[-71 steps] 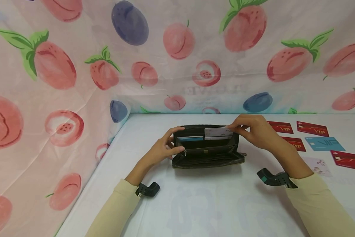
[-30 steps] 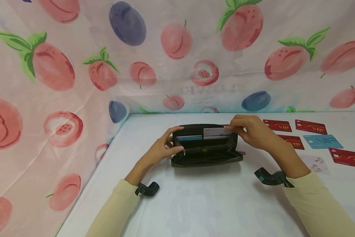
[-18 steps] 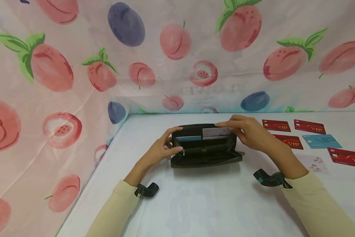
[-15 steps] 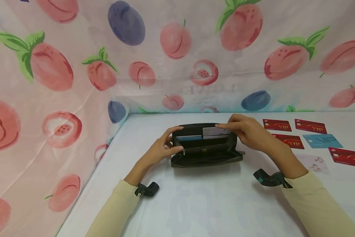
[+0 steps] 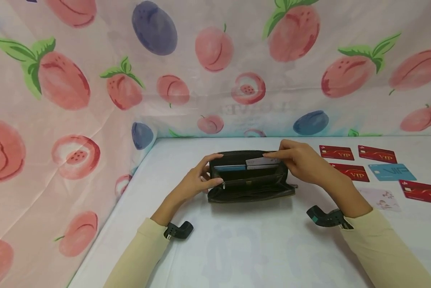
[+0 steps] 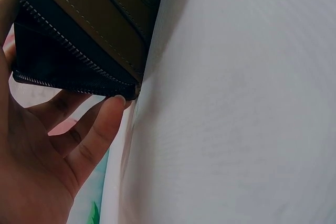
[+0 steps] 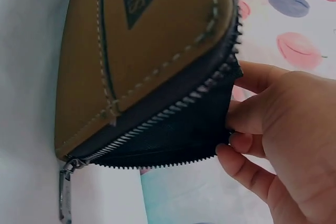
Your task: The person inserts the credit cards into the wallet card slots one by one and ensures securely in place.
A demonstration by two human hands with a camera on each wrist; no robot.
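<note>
A dark long zip wallet (image 5: 249, 182) stands unzipped on the white table in the head view, its brown outer face showing in both wrist views. My left hand (image 5: 193, 180) grips its left end, thumb on the middle divider and fingers along the back panel. A pale patterned card (image 5: 255, 161) sticks up tilted from the right-hand slots, right end higher. My right hand (image 5: 301, 162) holds this card at its right end, index finger laid along the top edge; other fingers curl at the wallet's upper right corner. A blue card (image 5: 230, 168) sits in the left slots.
Right of the wallet lie several red VIP cards (image 5: 377, 153), a blue VIP card (image 5: 391, 172) and a pale flowered card (image 5: 382, 199), partly behind my right forearm. A fruit-patterned curtain (image 5: 215, 100) rises behind and left of the table (image 5: 237, 248).
My right index finger has slid left along the card's top edge. The card has gone from level to tilted, its left end lower. My left hand keeps its hold on the wallet.
</note>
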